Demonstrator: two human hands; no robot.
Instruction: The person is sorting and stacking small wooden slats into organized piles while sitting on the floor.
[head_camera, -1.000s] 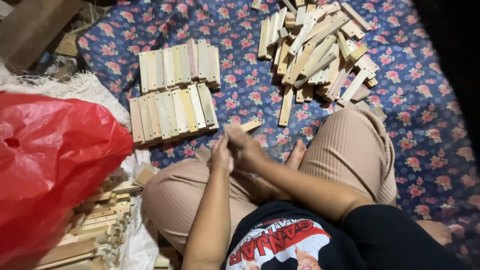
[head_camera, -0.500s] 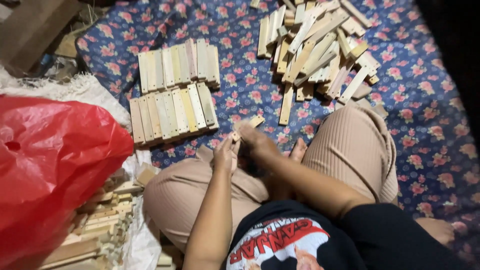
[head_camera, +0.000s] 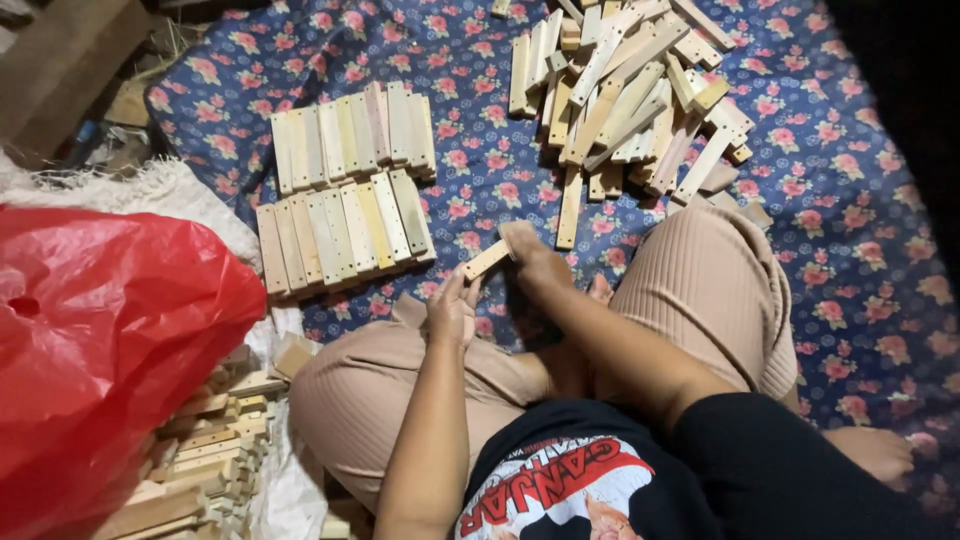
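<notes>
I sit cross-legged on a blue floral cloth (head_camera: 830, 200). A short pale wooden block (head_camera: 487, 259) is held between both hands just above my knees. My left hand (head_camera: 452, 308) grips its lower end, and my right hand (head_camera: 535, 258) holds its upper end with fingers curled over it. Just ahead on the cloth lie two neat rows of similar wooden blocks (head_camera: 345, 185), laid side by side. A loose heap of wooden blocks (head_camera: 625, 95) lies farther off to the right.
A big red plastic bag (head_camera: 95, 350) bulges at the left. Below it is a stack of wooden pieces (head_camera: 205, 450) on a white cloth. A cardboard piece (head_camera: 60, 60) lies at the top left corner.
Both hands have lifted the block slightly up and forward, toward the neat rows. The view has shifted a little.
</notes>
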